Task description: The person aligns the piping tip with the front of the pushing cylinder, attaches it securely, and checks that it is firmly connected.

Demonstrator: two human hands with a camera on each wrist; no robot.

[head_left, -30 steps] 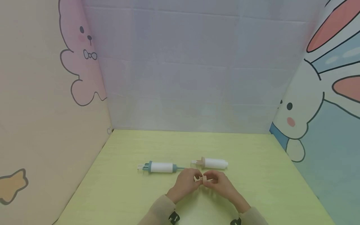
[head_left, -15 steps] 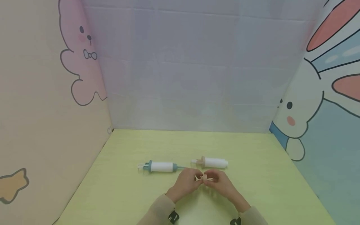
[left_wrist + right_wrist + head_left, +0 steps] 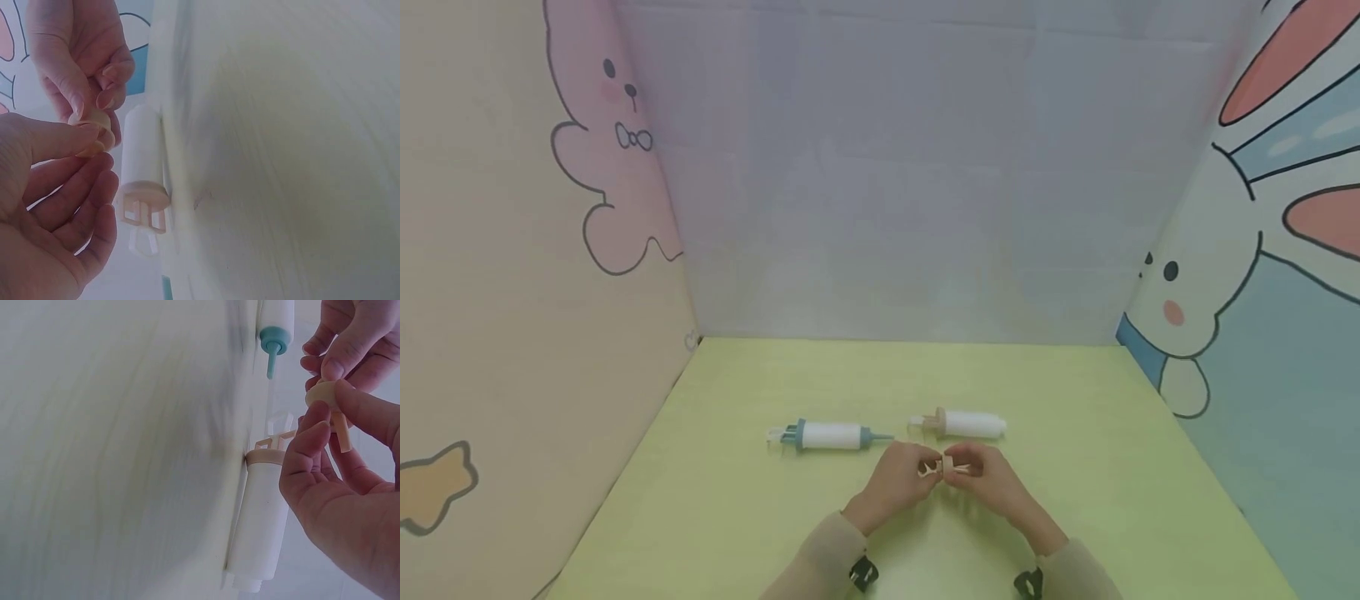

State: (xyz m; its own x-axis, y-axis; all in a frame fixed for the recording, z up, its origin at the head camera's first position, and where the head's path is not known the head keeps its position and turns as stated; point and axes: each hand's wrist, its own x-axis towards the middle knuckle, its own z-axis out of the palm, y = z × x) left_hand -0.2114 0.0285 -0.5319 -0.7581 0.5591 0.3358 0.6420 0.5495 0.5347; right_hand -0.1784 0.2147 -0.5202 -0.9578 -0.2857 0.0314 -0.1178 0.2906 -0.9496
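Observation:
Both hands meet at a small beige nozzle cap [image 3: 322, 394], a round collar with a narrow flat-sided spout [image 3: 342, 431], held up off the table. My left hand [image 3: 895, 479] pinches the collar's left side between thumb and fingers. From the other side my right hand [image 3: 992, 479] grips the collar, its spout pointing back toward the right palm. A pale forked bit [image 3: 928, 472] shows within the left hand's grasp. Just beyond the hands lies a white syringe-like tube [image 3: 973, 424] with a beige collar and handle; its right end has a plain white neck.
A second white syringe-like tube [image 3: 831, 435] with teal ends and a thin teal spout lies left of the first. Both rest on the pale yellow table [image 3: 737, 517]. Cartoon-printed walls stand at left and right, with a plain pale sheet [image 3: 880, 183] at the back.
The head view has tipped down slightly, so everything sits a little higher in it. Both hands keep the nozzle cap between them, with small finger shifts around its collar.

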